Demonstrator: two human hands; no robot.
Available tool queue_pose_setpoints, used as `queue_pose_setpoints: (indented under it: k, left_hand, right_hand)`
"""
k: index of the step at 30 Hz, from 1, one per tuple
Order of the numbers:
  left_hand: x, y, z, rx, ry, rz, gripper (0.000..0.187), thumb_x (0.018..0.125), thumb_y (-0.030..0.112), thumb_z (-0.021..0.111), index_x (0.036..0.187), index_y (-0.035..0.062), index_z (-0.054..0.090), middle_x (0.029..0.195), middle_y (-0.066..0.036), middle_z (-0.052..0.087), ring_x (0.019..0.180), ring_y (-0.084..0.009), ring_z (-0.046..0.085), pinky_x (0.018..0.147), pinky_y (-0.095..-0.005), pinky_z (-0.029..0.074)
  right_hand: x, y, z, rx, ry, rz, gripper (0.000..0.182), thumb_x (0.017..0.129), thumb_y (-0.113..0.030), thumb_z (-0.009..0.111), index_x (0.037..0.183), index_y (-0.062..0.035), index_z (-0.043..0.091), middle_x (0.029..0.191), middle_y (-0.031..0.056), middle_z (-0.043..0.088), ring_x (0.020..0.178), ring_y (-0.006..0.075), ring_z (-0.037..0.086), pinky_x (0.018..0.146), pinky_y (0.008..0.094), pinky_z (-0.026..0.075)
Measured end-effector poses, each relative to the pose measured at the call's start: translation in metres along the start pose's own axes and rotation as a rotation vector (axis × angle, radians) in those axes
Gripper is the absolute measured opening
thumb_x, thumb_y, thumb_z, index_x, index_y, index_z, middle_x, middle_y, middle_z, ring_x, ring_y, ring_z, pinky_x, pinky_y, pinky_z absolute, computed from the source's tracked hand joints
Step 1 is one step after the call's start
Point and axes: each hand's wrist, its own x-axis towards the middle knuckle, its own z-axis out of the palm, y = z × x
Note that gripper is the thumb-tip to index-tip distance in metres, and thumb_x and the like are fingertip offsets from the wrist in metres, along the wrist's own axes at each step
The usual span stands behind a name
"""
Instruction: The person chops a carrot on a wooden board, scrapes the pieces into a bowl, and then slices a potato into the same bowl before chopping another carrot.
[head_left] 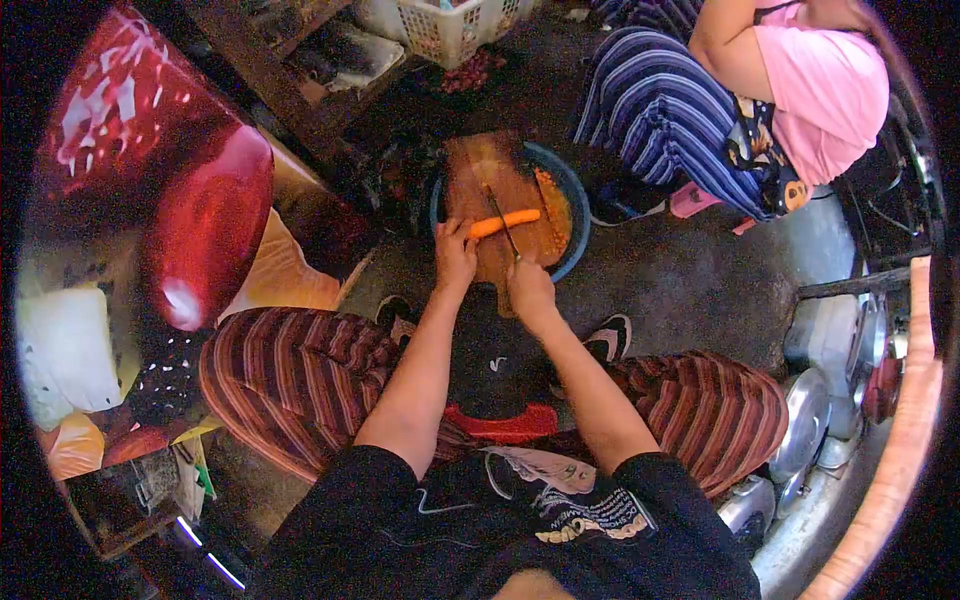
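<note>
An orange carrot point(518, 217) lies across a wooden cutting board point(488, 165), which rests over a blue basin point(577, 210). My left hand point(455, 252) is closed on the carrot's left end. In my right hand point(530, 288) is the handle of a knife point(500, 215), its blade lying across the carrot near the middle. Small orange pieces point(556, 205) sit in the basin to the right of the board.
A person in a pink shirt point(825, 85) and striped trousers sits at the upper right. A white basket point(450, 30) stands at the top, beside a wooden frame point(290, 90). Metal pots point(802, 415) are at the right. My shoes point(608, 338) flank the board's near end.
</note>
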Motion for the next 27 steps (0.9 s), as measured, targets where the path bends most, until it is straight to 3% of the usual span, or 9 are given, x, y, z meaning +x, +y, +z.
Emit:
queue_pose_setpoints:
  k: [5, 7, 11, 13, 14, 16, 17, 20, 27]
  left_hand:
    - [0.005, -0.001, 0.003, 0.109, -0.015, 0.059, 0.039, 0.068, -0.001, 0.059, 0.107, 0.0015, 0.056, 0.109, -0.02, 0.052, 0.103, -0.0381, 0.044, 0.093, -0.0437, 0.034]
    - [0.015, 0.0, 0.008, 0.114, -0.105, -0.027, 0.04, 0.067, -0.001, 0.058, 0.107, 0.0023, 0.056, 0.111, -0.022, 0.051, 0.107, -0.0391, 0.043, 0.097, -0.0461, 0.03]
    - [0.021, -0.009, 0.007, 0.2, -0.12, -0.039, 0.04, 0.066, 0.0, 0.062, 0.105, 0.0013, 0.054, 0.108, -0.02, 0.054, 0.103, -0.0378, 0.048, 0.093, -0.0443, 0.035]
    - [0.025, 0.004, -0.006, -0.383, -0.121, -0.419, 0.046, 0.065, 0.004, 0.07, 0.107, 0.0011, 0.052, 0.103, -0.019, 0.057, 0.096, -0.0361, 0.055, 0.085, -0.0412, 0.043]
    - [0.025, 0.012, -0.009, -0.381, -0.121, -0.423, 0.046, 0.065, 0.004, 0.07, 0.107, 0.0011, 0.052, 0.103, -0.019, 0.057, 0.096, -0.0361, 0.055, 0.085, -0.0412, 0.043]
    - [0.022, 0.023, -0.002, -0.394, 0.115, -0.313, 0.053, 0.063, 0.007, 0.075, 0.109, -0.0007, 0.05, 0.096, -0.018, 0.06, 0.088, -0.0351, 0.058, 0.076, -0.0391, 0.047]
    - [0.021, 0.025, 0.001, -0.395, 0.112, -0.315, 0.053, 0.063, 0.007, 0.075, 0.109, -0.0007, 0.05, 0.096, -0.018, 0.06, 0.088, -0.0351, 0.058, 0.076, -0.0391, 0.047]
    - [0.01, 0.0, 0.037, -0.177, 0.192, -0.144, 0.056, 0.063, 0.005, 0.073, 0.113, -0.0027, 0.048, 0.111, -0.022, 0.052, 0.107, -0.0378, 0.048, 0.091, -0.0413, 0.038]
    - [0.003, 0.004, 0.028, -0.16, 0.028, -0.058, 0.052, 0.064, 0.005, 0.069, 0.112, -0.0011, 0.049, 0.112, -0.023, 0.049, 0.109, -0.0402, 0.042, 0.094, -0.0425, 0.035]
  right_hand:
    - [-0.004, 0.007, 0.022, 0.07, 0.074, 0.062, 0.029, 0.087, -0.023, 0.047, 0.092, 0.0054, 0.047, 0.076, 0.0273, 0.06, 0.075, 0.0421, 0.06, 0.064, 0.0492, 0.049]
    - [0.004, 0.012, 0.014, 0.072, 0.094, 0.056, 0.03, 0.087, -0.023, 0.048, 0.093, 0.0057, 0.047, 0.075, 0.0277, 0.059, 0.074, 0.0424, 0.059, 0.064, 0.0496, 0.048]
    - [0.004, 0.02, -0.001, 0.232, 0.099, -0.01, 0.031, 0.085, -0.024, 0.051, 0.091, 0.0062, 0.05, 0.073, 0.0287, 0.058, 0.073, 0.0439, 0.058, 0.063, 0.0497, 0.047]
    - [0.004, 0.018, -0.012, 0.268, 0.106, -0.03, 0.031, 0.085, -0.024, 0.052, 0.09, 0.0061, 0.051, 0.072, 0.0291, 0.058, 0.073, 0.0444, 0.057, 0.062, 0.0497, 0.047]
    - [0.004, 0.016, -0.015, 0.265, 0.122, -0.001, 0.03, 0.085, -0.024, 0.052, 0.088, 0.0057, 0.052, 0.072, 0.0293, 0.058, 0.073, 0.0446, 0.057, 0.062, 0.0497, 0.046]
    - [-0.001, 0.013, -0.02, 0.262, 0.134, 0.033, 0.029, 0.084, -0.024, 0.052, 0.087, 0.0054, 0.053, 0.072, 0.0295, 0.057, 0.073, 0.0448, 0.057, 0.062, 0.0496, 0.046]
    - [-0.004, 0.01, -0.022, 0.255, 0.113, 0.021, 0.03, 0.085, -0.025, 0.052, 0.088, 0.0051, 0.052, 0.072, 0.0295, 0.057, 0.072, 0.0448, 0.057, 0.062, 0.0498, 0.046]
    - [-0.009, 0.008, -0.019, 0.215, 0.103, 0.015, 0.031, 0.085, -0.026, 0.052, 0.089, 0.0042, 0.051, 0.071, 0.0291, 0.057, 0.071, 0.0449, 0.057, 0.062, 0.0503, 0.046]
    - [-0.022, 0.0, -0.025, 0.13, 0.108, 0.037, 0.03, 0.085, -0.028, 0.051, 0.091, 0.0015, 0.048, 0.068, 0.0273, 0.058, 0.068, 0.0448, 0.058, 0.062, 0.0515, 0.046]
